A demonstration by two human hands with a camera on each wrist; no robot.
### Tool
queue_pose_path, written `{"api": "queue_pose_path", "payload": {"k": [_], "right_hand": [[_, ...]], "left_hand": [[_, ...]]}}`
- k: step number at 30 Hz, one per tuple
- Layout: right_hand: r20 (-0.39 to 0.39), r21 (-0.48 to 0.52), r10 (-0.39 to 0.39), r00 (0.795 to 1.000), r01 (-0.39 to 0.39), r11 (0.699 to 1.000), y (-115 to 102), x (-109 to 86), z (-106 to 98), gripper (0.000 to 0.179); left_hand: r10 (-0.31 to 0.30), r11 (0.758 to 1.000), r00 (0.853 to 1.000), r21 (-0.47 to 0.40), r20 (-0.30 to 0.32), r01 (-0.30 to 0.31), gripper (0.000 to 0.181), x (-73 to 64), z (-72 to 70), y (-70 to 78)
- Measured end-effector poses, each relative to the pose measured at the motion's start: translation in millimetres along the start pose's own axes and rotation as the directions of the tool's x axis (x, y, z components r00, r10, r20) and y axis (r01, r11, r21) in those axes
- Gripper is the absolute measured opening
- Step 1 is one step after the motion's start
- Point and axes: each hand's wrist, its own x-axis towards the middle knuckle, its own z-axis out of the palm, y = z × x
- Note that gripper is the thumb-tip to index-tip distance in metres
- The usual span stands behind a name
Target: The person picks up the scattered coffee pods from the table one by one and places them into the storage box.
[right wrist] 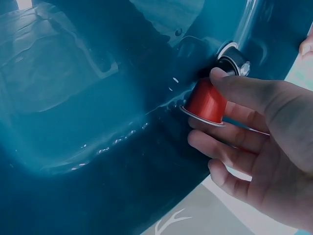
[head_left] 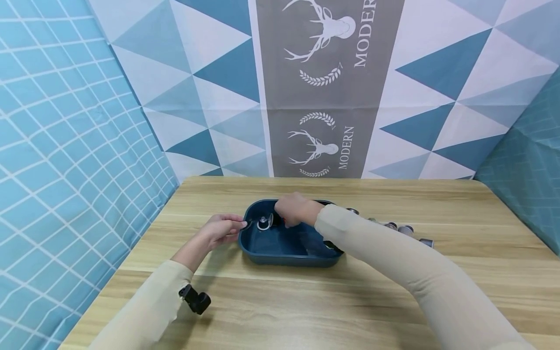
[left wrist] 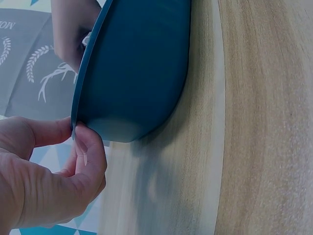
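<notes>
My left hand (head_left: 220,229) pinches the left end of the rim of a dark blue plastic basin (head_left: 288,261) between thumb and fingers. The left wrist view shows this grip at the basin's edge (left wrist: 77,105) from outside. Inside the basin, near its far wall, my right hand (head_left: 296,208) holds a red coffee capsule (right wrist: 206,102) between thumb and fingers. Dark and silvery capsules (right wrist: 234,58) lie close beyond it in the right wrist view. From the head, a silver-rimmed capsule (head_left: 263,223) shows at the basin's left end, while the red one is mostly covered by the hand.
Several more capsules (head_left: 406,230) lie on the wooden table (head_left: 271,301) to the right of the basin, partly behind my right sleeve (head_left: 385,253). A small black camera (head_left: 195,299) sits on my left wrist. Patterned cloth (head_left: 210,97) hangs behind the table.
</notes>
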Motion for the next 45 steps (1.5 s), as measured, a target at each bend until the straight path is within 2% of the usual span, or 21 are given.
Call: {"api": "queue_pose_path", "payload": {"k": [9,15,23,27,31,35,37,45], "right_hand": [[-0.005,-0.057,0.042,0.999,-0.043,0.997,-3,2.4,3,0.022],[-0.002,-0.067,0.048,0.999,-0.048,0.997,-4,0.9,2,0.016],[0.003,-0.019,0.044,0.999,-0.044,0.999,-1,-0.2,-1,0.014],[-0.011,0.008,0.033,0.999,-0.033,0.999,5,-2.7,-5,0.020],[-0.013,0.026,0.015,1.000,-0.015,1.000,12,-10.2,-12,0.028],[-0.020,0.051,0.001,1.000,0.000,0.999,20,-22.4,-18,0.020],[-0.026,0.071,-0.003,1.000,0.005,0.997,24,-28.9,-21,0.025],[-0.076,0.117,-0.045,0.996,0.054,0.992,42,-51.4,-20,0.028]], "left_hand": [[0.002,1.000,1.000,0.020,0.002,-0.003,0.032,0.6,2.0,0.2],[0.001,1.000,1.000,0.021,0.002,-0.001,0.032,1.9,3.3,-0.7],[0.000,1.000,1.000,0.017,-0.006,0.000,0.031,1.7,3.9,-1.7],[0.006,1.000,1.000,0.013,-0.003,-0.006,0.030,-0.1,3.3,-1.5],[0.016,1.000,1.000,0.002,0.013,-0.016,0.032,-2.0,1.6,-1.8],[0.021,1.000,0.999,-0.001,0.024,-0.021,0.037,-3.5,0.0,-2.1],[0.020,1.000,1.000,0.002,0.021,-0.020,0.038,-3.7,-0.4,-2.1],[0.015,1.000,1.000,0.015,0.012,-0.015,0.036,-1.5,-1.5,-2.8]]}}
